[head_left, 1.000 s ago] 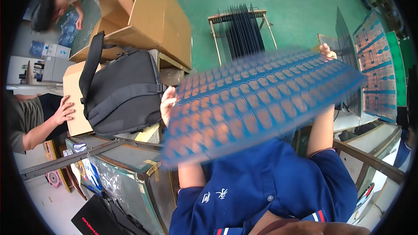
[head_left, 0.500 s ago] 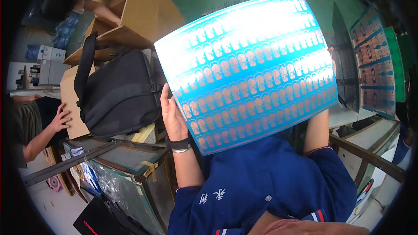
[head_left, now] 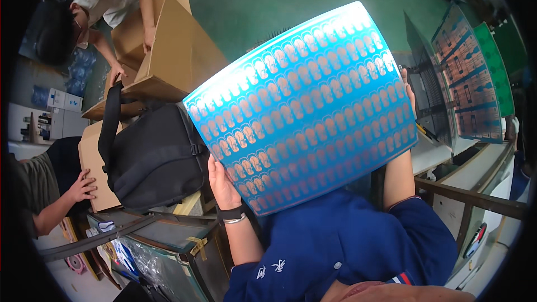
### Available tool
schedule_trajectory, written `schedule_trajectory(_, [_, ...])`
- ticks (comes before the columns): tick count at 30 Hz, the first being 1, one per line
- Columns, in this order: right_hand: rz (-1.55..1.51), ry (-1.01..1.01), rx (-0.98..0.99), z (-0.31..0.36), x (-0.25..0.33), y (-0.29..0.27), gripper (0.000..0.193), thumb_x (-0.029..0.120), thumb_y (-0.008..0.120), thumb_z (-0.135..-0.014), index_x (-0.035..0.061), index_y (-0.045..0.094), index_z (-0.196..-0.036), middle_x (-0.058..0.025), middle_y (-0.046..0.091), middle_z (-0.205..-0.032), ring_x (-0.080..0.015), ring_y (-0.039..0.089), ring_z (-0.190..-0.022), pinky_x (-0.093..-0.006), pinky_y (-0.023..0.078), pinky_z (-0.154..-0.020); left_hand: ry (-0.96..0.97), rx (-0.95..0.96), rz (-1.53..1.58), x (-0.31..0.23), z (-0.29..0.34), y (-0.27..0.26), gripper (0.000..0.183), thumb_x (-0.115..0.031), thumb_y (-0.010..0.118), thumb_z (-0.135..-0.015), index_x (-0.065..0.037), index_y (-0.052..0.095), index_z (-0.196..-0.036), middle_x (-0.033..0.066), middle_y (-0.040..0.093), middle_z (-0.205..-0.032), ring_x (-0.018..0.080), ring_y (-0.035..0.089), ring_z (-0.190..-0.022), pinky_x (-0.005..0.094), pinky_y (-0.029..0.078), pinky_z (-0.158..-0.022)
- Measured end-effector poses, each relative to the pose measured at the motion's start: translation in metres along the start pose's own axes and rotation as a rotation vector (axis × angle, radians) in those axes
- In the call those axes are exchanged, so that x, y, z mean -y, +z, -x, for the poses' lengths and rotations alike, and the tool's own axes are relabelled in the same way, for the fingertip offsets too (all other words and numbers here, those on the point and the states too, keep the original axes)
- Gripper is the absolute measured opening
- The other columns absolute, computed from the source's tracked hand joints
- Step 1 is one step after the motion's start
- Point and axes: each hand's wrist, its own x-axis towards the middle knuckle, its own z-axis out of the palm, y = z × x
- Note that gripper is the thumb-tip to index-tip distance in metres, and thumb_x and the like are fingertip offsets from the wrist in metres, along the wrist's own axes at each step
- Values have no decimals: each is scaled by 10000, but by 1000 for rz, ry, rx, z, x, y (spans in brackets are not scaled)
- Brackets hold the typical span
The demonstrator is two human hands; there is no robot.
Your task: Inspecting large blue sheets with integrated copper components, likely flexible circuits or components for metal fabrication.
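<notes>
A large blue panel with rows of repeated copper-coloured shapes is held up in front of my chest, tilted, its left side lower than its right. My left hand grips its lower left edge, fingers upright along the side and partly behind it. At the opposite edge, my right hand holds the right side; most of that hand is hidden behind the panel. Light glares off the panel's upper left part and top right corner.
A black backpack lies left of the panel, next to an open cardboard box that a co-worker reaches into. Another person's hand touches a cardboard piece. Upright patterned panels stand at right. Metal frame rails run nearby.
The panel has shifted left and tilted more, and the glare on it has shrunk. Both my hands moved along with it. More of the co-worker at the box has come into view.
</notes>
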Motion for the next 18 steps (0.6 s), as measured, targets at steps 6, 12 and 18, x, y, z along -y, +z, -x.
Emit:
schedule_trajectory(6, [100, 5, -51, 3, -3, 33, 429, 304, 312, -940, 113, 368, -1321, -138, 391, -1339, -272, 396, -1239, -458, 394, -999, 27, -23, 4, -2, -2, 3, 351, -159, 375, -977, -21, 382, -1300, 94, 513, -1235, 167, 521, -1089, 323, 448, -907])
schedule_trajectory(12, [190, 184, -216, 13, 2, 37, 481, 336, 352, -938, 59, 374, -1330, -124, 481, -1250, -233, 488, -1138, -381, 443, -934, 39, -87, 34, -4, -2, -8, 331, -152, 388, -973, -33, 411, -1281, 87, 530, -1214, 166, 532, -1073, 318, 453, -901])
schedule_trajectory(18, [513, 195, -116, 7, 12, 22, 514, 374, 380, -944, -3, 425, -1290, -150, 546, -1165, -203, 559, -1031, -329, 488, -845, -1, -85, 135, -9, -7, -9, 339, -159, 411, -965, -12, 412, -1270, 103, 537, -1202, 177, 542, -1062, 328, 451, -904])
